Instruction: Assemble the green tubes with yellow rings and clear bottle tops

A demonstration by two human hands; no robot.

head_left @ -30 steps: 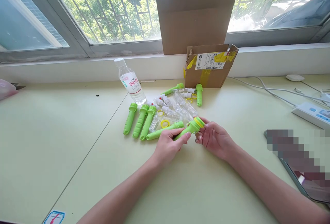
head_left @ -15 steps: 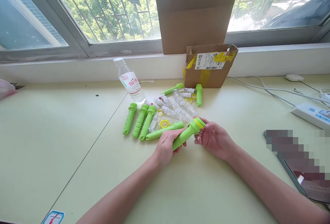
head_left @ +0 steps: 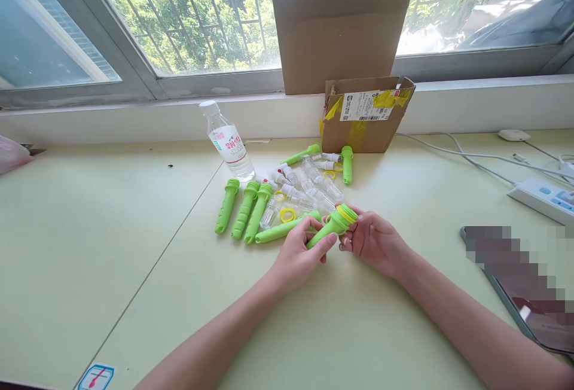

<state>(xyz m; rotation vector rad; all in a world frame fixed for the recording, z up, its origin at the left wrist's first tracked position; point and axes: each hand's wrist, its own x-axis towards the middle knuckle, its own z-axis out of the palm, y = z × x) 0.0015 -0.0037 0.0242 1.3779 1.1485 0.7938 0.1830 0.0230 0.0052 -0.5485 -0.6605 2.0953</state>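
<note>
My left hand point(head_left: 305, 252) is wrapped round the lower part of a green plastic handle point(head_left: 334, 225), thumb lying along its top. The handle tilts up to the right, and a yellow ring point(head_left: 346, 213) sits around its threaded mouth. At that mouth, the fingers of my right hand point(head_left: 372, 240) grip the handle's side; some fingertips are hidden behind it. Just beyond lies another green handle point(head_left: 278, 232), partly covered by my left hand. Further back are clear ribbed plastic tubes point(head_left: 309, 183), white-capped pieces point(head_left: 291, 176) and a loose yellow ring point(head_left: 287, 215).
Several green handles point(head_left: 244, 213) lie left of the pile. Behind it stand a water bottle point(head_left: 228, 145) and an open cardboard box point(head_left: 365, 115). To the right are a phone point(head_left: 524, 300), a power strip point(head_left: 545, 198) and white cables point(head_left: 470, 157).
My left hand has shifted its grip up the handle, and its thumb now lies over the top. The handle's mouth and my right hand have stayed nearly in place.
</note>
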